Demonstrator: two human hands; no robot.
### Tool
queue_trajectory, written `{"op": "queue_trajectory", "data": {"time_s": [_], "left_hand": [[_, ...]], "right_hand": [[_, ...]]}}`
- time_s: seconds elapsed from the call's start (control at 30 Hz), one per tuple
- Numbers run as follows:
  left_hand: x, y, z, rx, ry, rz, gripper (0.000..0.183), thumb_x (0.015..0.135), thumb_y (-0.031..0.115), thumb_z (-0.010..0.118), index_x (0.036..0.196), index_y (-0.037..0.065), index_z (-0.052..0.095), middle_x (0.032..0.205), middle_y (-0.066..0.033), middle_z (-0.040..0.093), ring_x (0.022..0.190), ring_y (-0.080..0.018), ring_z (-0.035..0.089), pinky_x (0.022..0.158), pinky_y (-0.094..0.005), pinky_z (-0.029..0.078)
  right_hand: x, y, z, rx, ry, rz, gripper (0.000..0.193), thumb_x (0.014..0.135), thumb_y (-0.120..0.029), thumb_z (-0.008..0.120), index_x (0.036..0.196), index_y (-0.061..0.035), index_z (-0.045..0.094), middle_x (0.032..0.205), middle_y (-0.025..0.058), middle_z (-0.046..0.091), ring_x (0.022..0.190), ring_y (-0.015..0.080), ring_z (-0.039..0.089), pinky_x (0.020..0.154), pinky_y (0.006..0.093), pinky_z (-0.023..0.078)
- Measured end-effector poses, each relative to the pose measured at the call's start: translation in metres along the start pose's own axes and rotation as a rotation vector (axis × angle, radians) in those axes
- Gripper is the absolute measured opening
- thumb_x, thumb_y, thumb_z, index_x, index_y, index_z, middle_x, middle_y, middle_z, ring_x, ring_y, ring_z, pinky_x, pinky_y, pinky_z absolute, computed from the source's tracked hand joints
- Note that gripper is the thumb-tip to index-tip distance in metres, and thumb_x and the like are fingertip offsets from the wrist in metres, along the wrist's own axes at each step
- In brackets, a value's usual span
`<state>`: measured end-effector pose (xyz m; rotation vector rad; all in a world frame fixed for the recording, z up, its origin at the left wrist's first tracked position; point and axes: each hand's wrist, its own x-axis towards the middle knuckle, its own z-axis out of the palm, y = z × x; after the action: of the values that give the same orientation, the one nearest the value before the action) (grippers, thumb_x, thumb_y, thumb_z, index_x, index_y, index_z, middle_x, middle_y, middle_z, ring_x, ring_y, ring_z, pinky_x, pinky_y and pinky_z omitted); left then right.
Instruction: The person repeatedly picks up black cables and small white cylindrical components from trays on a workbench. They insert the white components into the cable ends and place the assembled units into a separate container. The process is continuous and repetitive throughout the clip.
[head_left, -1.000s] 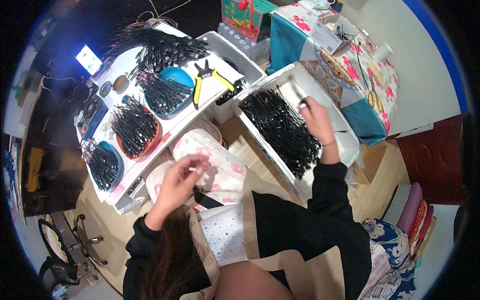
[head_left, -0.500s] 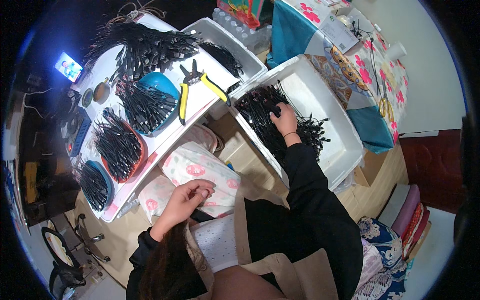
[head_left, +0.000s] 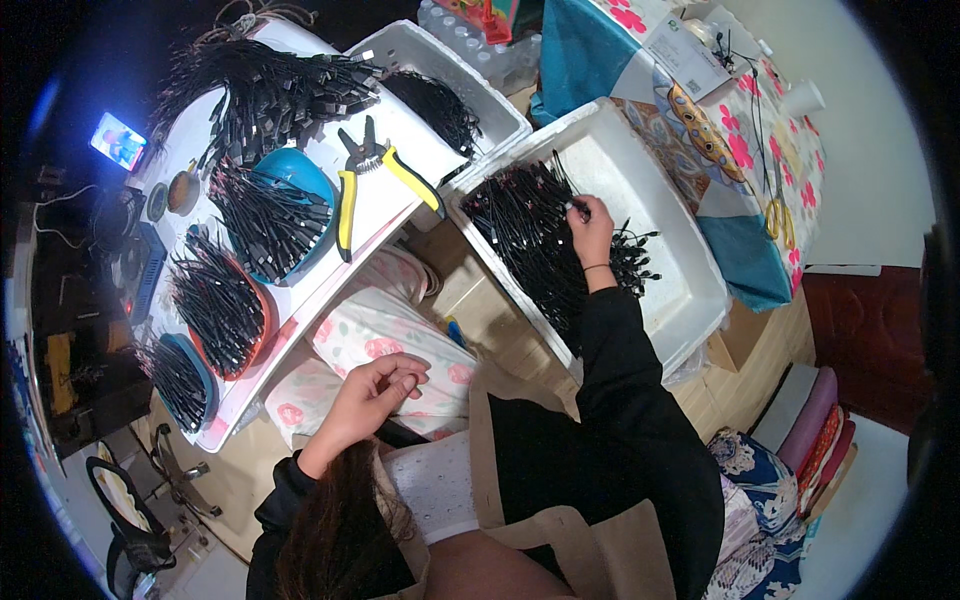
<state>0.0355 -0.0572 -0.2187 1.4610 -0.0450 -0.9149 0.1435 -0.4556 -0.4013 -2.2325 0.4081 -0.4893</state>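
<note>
My right hand (head_left: 592,228) is over the white foam box (head_left: 680,300), its fingers pinched on a black cable (head_left: 578,209) at the pile. Thin black cables (head_left: 520,235) with small connector ends fill the left part of that box, and more lie just right of my wrist. My left hand (head_left: 380,392) rests above my lap, fingers curled together with the thumb against them; nothing shows in it. Wire strippers (head_left: 366,165) with yellow and black handles lie spread on the white table, beside a blue bowl (head_left: 290,178) of cables.
On the table (head_left: 300,310), a red bowl (head_left: 266,325) and another blue bowl (head_left: 207,385) hold cables; a large bundle (head_left: 270,90) lies behind. A second foam box (head_left: 500,118) stands beyond. Scissors (head_left: 780,215) lie on the flowered cloth at right. A lit screen (head_left: 118,142) stands left.
My right hand has moved slightly up and to the right over the box, its fingers drawing together on a cable. My left hand stays in place. The view has shifted a little.
</note>
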Motion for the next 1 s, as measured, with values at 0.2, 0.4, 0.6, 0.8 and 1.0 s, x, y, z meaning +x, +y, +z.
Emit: {"op": "queue_trajectory", "data": {"time_s": [0.2, 0.4, 0.6, 0.8, 1.0], "left_hand": [[0.009, -0.003, 0.000, -0.006, 0.012, -0.013, 0.022, 0.096, 0.010, 0.053, 0.114, -0.003, 0.057, 0.099, -0.0070, 0.064, 0.083, -0.0115, 0.061, 0.073, -0.0241, 0.049], [0.007, -0.001, 0.000, -0.053, 0.038, -0.057, 0.020, 0.096, 0.007, 0.053, 0.113, -0.004, 0.056, 0.096, -0.0058, 0.062, 0.080, -0.0099, 0.060, 0.073, -0.0229, 0.049], [0.010, -0.004, 0.006, -0.032, 0.062, -0.033, 0.020, 0.096, 0.007, 0.052, 0.113, -0.003, 0.056, 0.094, -0.0059, 0.062, 0.077, -0.0104, 0.060, 0.071, -0.0233, 0.049], [-0.001, -0.009, 0.004, 0.062, 0.053, 0.039, 0.019, 0.095, 0.008, 0.054, 0.110, -0.002, 0.058, 0.090, -0.0047, 0.063, 0.078, -0.0092, 0.061, 0.071, -0.0231, 0.049], [-0.050, 0.000, -0.021, 0.140, 0.218, 0.133, 0.021, 0.097, 0.010, 0.052, 0.112, -0.001, 0.060, 0.094, -0.0045, 0.065, 0.082, -0.0077, 0.058, 0.074, -0.0234, 0.048]], "right_hand": [[0.044, 0.020, 0.034, -0.388, -0.301, -0.222, 0.024, 0.081, -0.015, 0.064, 0.102, -0.0049, 0.063, 0.092, 0.0181, 0.061, 0.091, 0.0369, 0.058, 0.082, 0.0425, 0.049], [0.028, 0.011, 0.038, -0.431, -0.210, -0.085, 0.031, 0.084, -0.023, 0.062, 0.111, -0.0081, 0.061, 0.108, 0.0139, 0.058, 0.105, 0.0357, 0.051, 0.087, 0.0492, 0.044], [-0.010, -0.019, 0.018, -0.289, -0.211, -0.382, 0.022, 0.075, -0.016, 0.070, 0.094, -0.0066, 0.065, 0.102, 0.0127, 0.058, 0.096, 0.0342, 0.052, 0.086, 0.0434, 0.043], [-0.013, -0.033, 0.004, -0.139, -0.039, -0.149, 0.024, 0.081, -0.005, 0.052, 0.101, -0.0007, 0.065, 0.098, 0.0205, 0.064, 0.090, 0.0343, 0.060, 0.082, 0.0438, 0.047], [0.042, -0.018, 0.023, -0.442, -0.141, -0.302, 0.030, 0.088, -0.009, 0.054, 0.116, -0.0004, 0.060, 0.115, 0.0217, 0.060, 0.107, 0.0376, 0.057, 0.093, 0.0401, 0.045]]}}
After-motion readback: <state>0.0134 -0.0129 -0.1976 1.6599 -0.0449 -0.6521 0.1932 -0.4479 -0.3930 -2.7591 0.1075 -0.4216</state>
